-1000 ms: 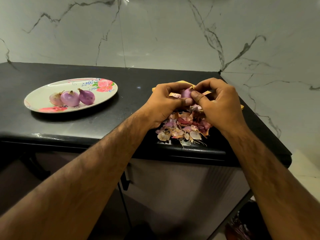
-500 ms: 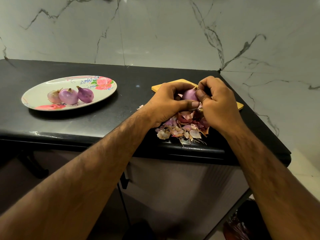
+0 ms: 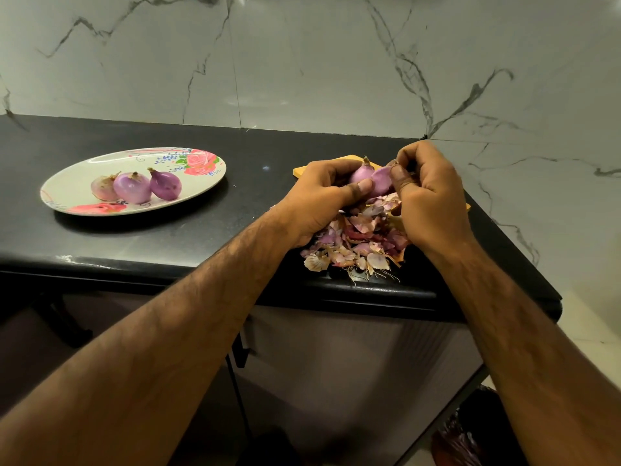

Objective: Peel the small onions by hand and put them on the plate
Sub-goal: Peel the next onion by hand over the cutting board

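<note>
Right of the left grip (image 3: pixel 322 193) clenching the onion (image 3: pixel 361 173), peel the skin (image 3: pixel 382 179) pinched in the right grip (image 3: pixel 430 193) steadily away, over scraps (image 3: pixel 356 243) below.

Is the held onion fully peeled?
Not yet: the right hand pinches a loose flap of skin on the onion that the left hand holds.

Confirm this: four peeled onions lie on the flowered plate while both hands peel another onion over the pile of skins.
Wrong count: the head view shows three onions on the plate, not four. The rest stands: the left hand and right hand peel another onion over the pile of skins.
</note>
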